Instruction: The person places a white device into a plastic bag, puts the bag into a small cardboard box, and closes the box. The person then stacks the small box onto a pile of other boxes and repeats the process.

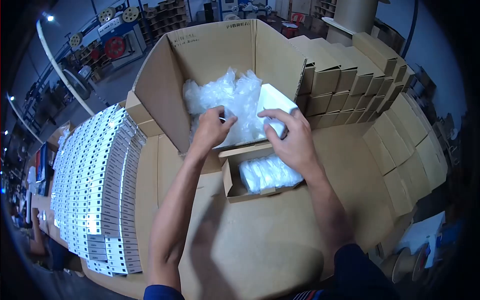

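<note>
My right hand (292,140) grips a white box (274,102) over the front right part of a large open carton (215,40). My left hand (214,127) is raised over the same carton, its fingers curled toward the thumb; whether something thin is between them is too small to tell. Clear plastic bags (227,92) lie heaped inside the carton, behind both hands. Just in front of it, a small open cardboard box (235,196) holds a row of plastic-wrapped items (267,172), partly hidden by my right hand.
Stacked white boxes (95,185) with small dark squares stand at the left. Folded brown cartons (345,80) are piled at the back right, with more open ones (405,150) at the right edge. Part of another person's arm (36,232) shows at the far left.
</note>
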`<state>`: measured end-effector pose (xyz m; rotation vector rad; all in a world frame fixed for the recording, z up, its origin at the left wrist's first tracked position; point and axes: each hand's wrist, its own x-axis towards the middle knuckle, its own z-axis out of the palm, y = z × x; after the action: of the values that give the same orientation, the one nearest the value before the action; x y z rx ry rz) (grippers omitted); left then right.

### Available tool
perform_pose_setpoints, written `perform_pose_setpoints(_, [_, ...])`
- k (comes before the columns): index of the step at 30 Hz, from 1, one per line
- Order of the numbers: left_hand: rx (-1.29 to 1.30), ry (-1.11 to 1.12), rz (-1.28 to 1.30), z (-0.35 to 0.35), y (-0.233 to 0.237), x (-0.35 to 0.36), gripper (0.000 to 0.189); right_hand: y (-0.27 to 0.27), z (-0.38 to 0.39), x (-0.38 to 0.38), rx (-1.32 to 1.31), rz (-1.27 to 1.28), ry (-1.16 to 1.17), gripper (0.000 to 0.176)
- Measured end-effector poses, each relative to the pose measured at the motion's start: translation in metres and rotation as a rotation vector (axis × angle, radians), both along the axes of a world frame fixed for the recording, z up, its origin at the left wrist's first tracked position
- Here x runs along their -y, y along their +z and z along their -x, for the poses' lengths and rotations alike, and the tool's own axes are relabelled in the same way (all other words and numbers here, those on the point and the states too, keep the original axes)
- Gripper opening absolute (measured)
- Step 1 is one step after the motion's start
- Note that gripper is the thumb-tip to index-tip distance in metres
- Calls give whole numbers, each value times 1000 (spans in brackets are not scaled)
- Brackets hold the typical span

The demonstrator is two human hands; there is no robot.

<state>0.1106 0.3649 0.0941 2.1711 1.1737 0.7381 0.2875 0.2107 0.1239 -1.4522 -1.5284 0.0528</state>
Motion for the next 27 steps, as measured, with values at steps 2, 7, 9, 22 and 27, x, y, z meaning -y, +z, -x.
perform_pose_setpoints(2, [144, -26, 0, 6, -13, -15, 34, -9, -7, -25, 48, -47, 7, 32])
perform_pose_setpoints(7, [607, -174, 138, 26, 13, 9, 30, -12, -6, -60, 81, -84, -121, 57])
perform_pose_setpoints(9, [663, -197, 131, 28, 18, 18, 30, -8, -5, -70, -75, 37, 42, 56])
perform_pose_setpoints(22, [587, 236, -473, 47, 38, 139, 45, -14, 26, 11, -358, 34, 156, 32])
perform_pose_setpoints(27, [577, 181, -729, 69, 22, 225, 33, -17, 46, 75, -298, 152, 25, 35])
